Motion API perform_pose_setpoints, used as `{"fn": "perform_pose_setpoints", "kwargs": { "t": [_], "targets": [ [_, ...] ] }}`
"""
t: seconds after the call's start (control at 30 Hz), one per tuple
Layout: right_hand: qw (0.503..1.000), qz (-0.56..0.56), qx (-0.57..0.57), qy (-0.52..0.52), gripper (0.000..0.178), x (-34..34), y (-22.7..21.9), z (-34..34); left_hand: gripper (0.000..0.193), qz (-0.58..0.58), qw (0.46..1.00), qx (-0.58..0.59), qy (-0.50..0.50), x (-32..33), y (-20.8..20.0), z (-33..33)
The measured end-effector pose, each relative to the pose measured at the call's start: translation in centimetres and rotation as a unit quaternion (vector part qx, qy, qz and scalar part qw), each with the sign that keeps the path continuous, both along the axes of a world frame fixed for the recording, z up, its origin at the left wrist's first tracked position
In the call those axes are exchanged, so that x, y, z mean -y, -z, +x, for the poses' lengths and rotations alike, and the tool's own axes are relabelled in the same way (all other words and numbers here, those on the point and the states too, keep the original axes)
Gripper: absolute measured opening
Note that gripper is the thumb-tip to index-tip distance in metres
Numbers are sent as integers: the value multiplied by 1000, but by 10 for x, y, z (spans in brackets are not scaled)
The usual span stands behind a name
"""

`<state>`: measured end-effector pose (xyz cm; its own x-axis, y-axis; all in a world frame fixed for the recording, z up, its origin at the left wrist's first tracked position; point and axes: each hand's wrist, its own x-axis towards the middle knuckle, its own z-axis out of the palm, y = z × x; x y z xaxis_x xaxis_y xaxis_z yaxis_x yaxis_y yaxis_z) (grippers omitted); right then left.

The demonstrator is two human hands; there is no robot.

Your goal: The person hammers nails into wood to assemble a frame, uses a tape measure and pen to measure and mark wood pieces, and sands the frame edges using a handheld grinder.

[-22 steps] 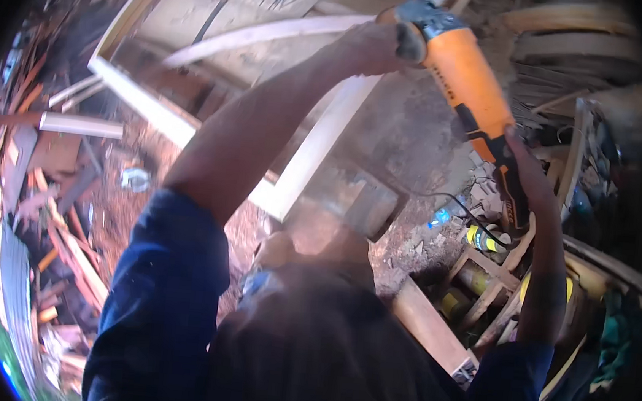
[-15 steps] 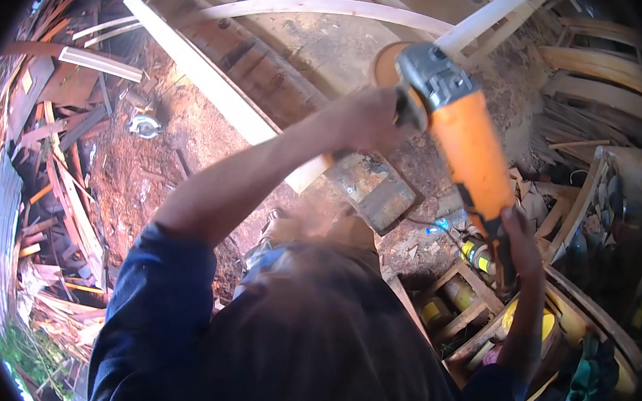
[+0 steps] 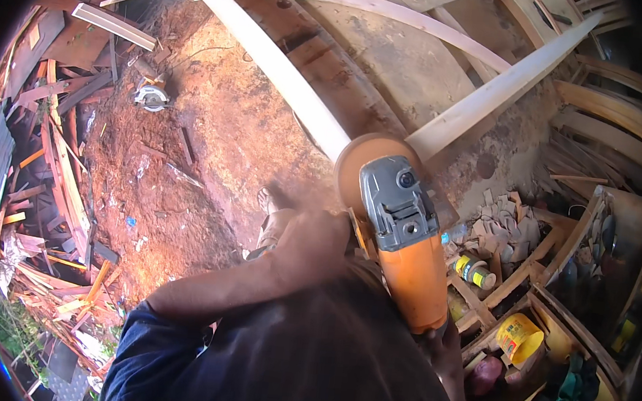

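A large orange angle grinder [image 3: 412,281] with a grey head and a round brown sanding disc [image 3: 350,174] is held close in front of my body. My left hand [image 3: 316,240] is closed at the side of its head, where the side handle sits, mostly hidden by the fingers. At the back end, my right hand [image 3: 442,347] grips the tool's rear, partly covered by the body of the machine. The disc overlaps the near corner of a pale wooden frame, where a left board [image 3: 272,62] and a right board [image 3: 503,86] meet. Whether it touches the wood I cannot tell.
A curved wooden strip [image 3: 384,6] spans the frame. On the reddish ground at left lies a circular saw [image 3: 151,97], beside a heap of scrap wood [image 3: 65,155]. At right are a yellow bucket [image 3: 519,338], a yellow-labelled can [image 3: 475,270], wooden crates and stacked curved boards [image 3: 611,111].
The grinder has come down and nearer my body, its disc now at the frame's corner. Both hands moved back with it. The wooden block near my feet is no longer visible.
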<state>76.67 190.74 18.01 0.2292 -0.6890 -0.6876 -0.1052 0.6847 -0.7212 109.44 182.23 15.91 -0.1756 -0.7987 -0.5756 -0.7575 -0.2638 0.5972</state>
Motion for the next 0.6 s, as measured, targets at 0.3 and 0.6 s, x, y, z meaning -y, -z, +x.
{"fn": "perform_pose_setpoints", "kwargs": {
  "t": [0.3,0.6],
  "targets": [
    [996,-8,-77,-45,63,-14,20,170,16,-162,983,26,82,29,10,187],
    [985,-83,-150,-38,43,91,9,400,29,-120,983,118,71,146,-25,383]
  ]
}}
